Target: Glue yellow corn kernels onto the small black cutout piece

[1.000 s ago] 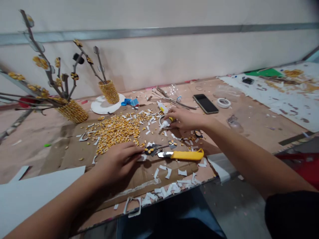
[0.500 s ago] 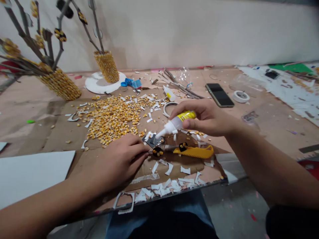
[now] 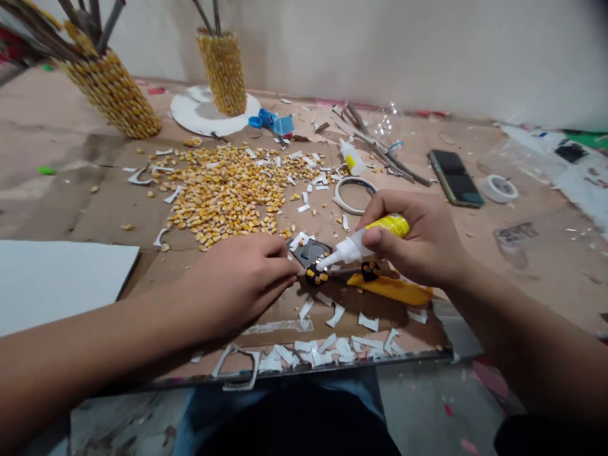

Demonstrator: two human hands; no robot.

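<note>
My right hand (image 3: 413, 234) is closed round a small white glue bottle (image 3: 351, 247) with a yellow label. The bottle tilts down to the left, its nozzle tip at a black disc (image 3: 316, 275) bearing yellow corn kernels. My left hand (image 3: 259, 272) pinches the end of a thin twig (image 3: 344, 272) just left of that disc. Farther right along the twig sits a second black disc (image 3: 370, 271) with kernels. A yellow cutter (image 3: 394, 289) lies beneath the twig's right part. Behind the first disc is a dark square piece (image 3: 311, 251) with white scraps on it.
Loose corn kernels (image 3: 228, 196) are heaped behind my left hand. Two corn-covered pots (image 3: 223, 76) with branches stand at the back left. A phone (image 3: 456, 178), a tape roll (image 3: 499, 189) and another glue bottle (image 3: 352, 158) lie behind my right hand. White scraps line the front edge.
The glue bottle's nozzle has come down onto the near black disc. The view has tilted downward and shifted, so the table's things appear higher in the picture.
</note>
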